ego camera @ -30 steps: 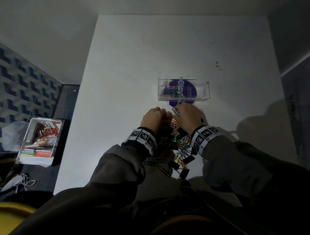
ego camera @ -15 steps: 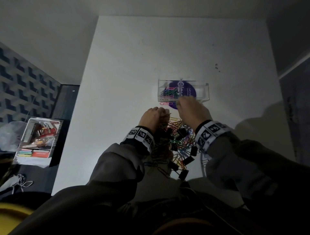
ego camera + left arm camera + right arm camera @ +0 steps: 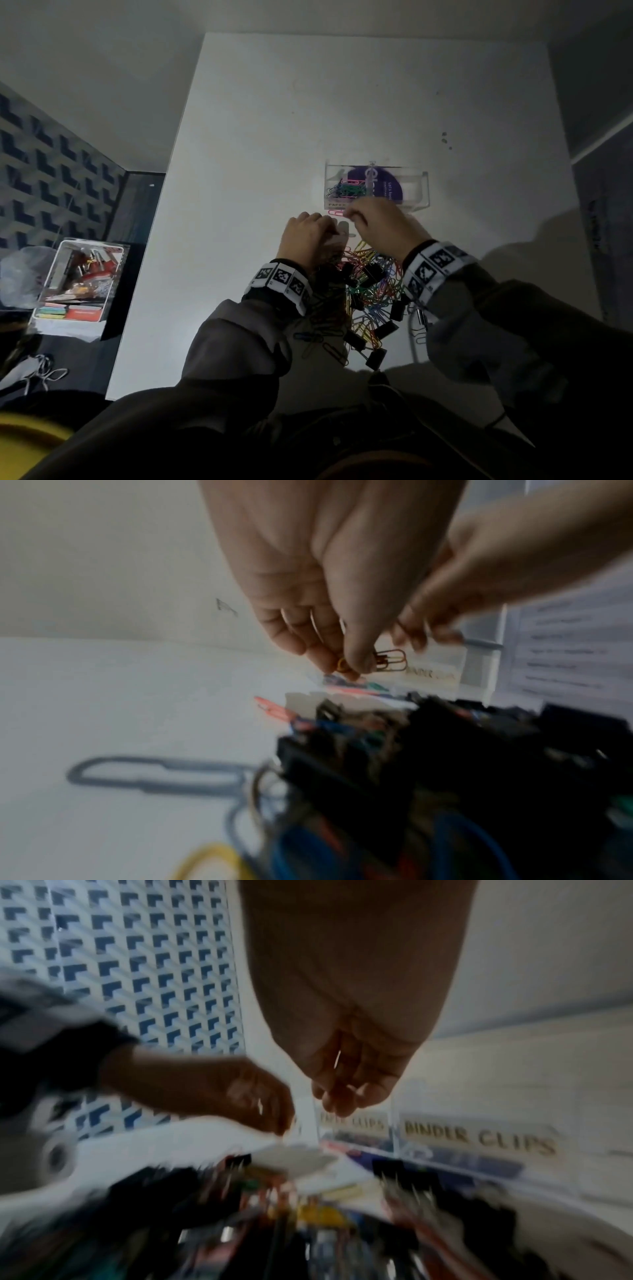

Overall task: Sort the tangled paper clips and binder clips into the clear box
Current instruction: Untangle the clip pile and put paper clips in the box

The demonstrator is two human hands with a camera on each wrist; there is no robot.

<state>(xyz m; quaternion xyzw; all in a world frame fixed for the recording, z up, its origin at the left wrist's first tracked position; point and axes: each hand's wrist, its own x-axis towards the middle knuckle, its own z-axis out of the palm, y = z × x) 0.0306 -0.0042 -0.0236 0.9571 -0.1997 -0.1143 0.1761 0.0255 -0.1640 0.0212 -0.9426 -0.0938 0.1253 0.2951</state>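
Observation:
A tangle of coloured paper clips and black binder clips (image 3: 370, 291) lies on the white table between my wrists. Beyond it stands the clear box (image 3: 414, 205), with paper clips (image 3: 346, 190) in its left compartment; its labels (image 3: 479, 1139) read PAPER CLIPS and BINDER CLIPS. My left hand (image 3: 308, 233) hovers over the pile's far end and pinches linked orange and brown paper clips (image 3: 390, 660). Just in front of the box is my right hand (image 3: 356, 214), its fingers (image 3: 339, 1104) loosely curled with nothing seen in them. A pink clip (image 3: 337, 213) lies loose before the box.
A white bin of stationery (image 3: 78, 281) stands off the table's left edge, beside a plastic bag (image 3: 20, 277). A few dark specks (image 3: 445, 138) mark the far right of the table. Bare tabletop stretches beyond and left of the box.
My right hand carried a clip forward to the box's left compartment and has drawn back slightly toward the left hand, with no clip showing in it. The left hand stayed over the pile.

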